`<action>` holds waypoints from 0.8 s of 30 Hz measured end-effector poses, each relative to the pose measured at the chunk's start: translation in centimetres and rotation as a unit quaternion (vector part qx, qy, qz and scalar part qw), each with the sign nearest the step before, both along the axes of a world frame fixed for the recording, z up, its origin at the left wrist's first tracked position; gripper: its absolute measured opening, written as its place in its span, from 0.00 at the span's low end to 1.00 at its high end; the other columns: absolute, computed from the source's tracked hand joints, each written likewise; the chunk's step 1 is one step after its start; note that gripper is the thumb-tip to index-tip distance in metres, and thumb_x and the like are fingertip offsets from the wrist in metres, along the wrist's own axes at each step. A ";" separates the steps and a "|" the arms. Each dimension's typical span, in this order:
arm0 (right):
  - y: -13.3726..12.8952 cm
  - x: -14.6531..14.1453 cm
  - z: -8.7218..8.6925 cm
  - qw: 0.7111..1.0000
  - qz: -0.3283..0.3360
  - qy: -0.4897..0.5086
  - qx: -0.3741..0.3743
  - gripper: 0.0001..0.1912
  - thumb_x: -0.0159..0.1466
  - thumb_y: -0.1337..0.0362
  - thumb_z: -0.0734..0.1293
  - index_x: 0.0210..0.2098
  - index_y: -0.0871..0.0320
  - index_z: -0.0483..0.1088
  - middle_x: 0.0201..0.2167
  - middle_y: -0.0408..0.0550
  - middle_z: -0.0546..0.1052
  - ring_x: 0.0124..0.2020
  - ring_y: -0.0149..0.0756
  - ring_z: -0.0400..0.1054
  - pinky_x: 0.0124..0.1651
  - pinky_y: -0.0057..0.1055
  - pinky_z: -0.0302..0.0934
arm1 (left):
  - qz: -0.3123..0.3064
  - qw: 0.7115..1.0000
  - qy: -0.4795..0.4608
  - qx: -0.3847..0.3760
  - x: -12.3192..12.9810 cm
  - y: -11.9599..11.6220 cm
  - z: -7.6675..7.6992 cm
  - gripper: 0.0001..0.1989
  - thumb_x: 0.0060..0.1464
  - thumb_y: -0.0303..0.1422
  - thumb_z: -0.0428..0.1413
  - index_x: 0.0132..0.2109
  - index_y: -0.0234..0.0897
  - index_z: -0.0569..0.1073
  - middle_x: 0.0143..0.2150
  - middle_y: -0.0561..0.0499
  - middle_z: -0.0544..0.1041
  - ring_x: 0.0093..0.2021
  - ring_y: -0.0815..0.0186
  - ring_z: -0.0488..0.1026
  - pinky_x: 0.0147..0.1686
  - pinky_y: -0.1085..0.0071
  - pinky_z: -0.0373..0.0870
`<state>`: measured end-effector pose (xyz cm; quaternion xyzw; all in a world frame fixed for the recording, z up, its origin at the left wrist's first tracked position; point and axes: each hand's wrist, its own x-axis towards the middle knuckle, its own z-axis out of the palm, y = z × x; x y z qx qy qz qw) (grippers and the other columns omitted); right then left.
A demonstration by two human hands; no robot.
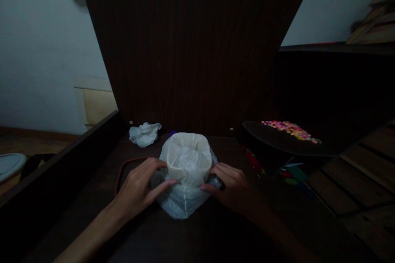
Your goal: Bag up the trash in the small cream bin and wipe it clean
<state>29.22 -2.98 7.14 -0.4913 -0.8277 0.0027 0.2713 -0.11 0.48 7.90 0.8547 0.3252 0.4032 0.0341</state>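
A white plastic bag lines a round, pale container in the middle of the dark wooden surface. Its edge is folded out over the rim and hangs down loosely at the front and sides. On the left side of the rim, my left hand grips the bag, the thumb pressed on the front of the plastic. My right hand holds the bag on the opposite side, fingers curled by the rim and thumb in front. The container's lower part is hidden under the plastic.
A crumpled white plastic bag lies at the back left. Behind the container rises a tall dark panel. A brown-edged object sits partly behind my left hand. Colourful small pieces rest on a curved shelf at right.
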 end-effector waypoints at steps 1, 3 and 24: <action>0.2 -0.4 -0.3 1.000 -0.006 0.000 0.014 0.22 0.69 0.44 0.64 0.33 0.56 0.72 0.31 0.49 0.79 0.34 0.39 0.74 0.39 0.32 0.61 | -0.003 1.000 -0.006 -0.003 0.3 0.1 -0.2 0.10 0.65 0.40 0.58 0.45 0.39 0.72 0.38 0.50 0.79 0.38 0.63 0.79 0.40 0.69 0.75; 0.4 -0.9 -1.1 1.000 -0.005 -0.005 0.031 0.20 0.73 0.52 0.60 0.31 0.56 0.72 0.30 0.48 0.79 0.33 0.37 0.74 0.39 0.31 0.61 | -0.017 1.000 -0.014 -0.016 0.6 0.1 -0.6 0.06 0.67 0.35 0.55 0.42 0.38 0.72 0.35 0.51 0.78 0.35 0.65 0.77 0.37 0.71 0.74; 1.7 2.7 0.0 0.981 -0.024 -0.130 -0.139 0.13 0.68 0.52 0.67 0.43 0.54 0.76 0.45 0.52 0.79 0.50 0.46 0.72 0.50 0.40 0.66 | 0.057 0.978 0.188 -0.070 -0.9 0.4 -2.7 0.12 0.65 0.37 0.50 0.42 0.39 0.76 0.41 0.45 0.81 0.44 0.54 0.78 0.48 0.58 0.76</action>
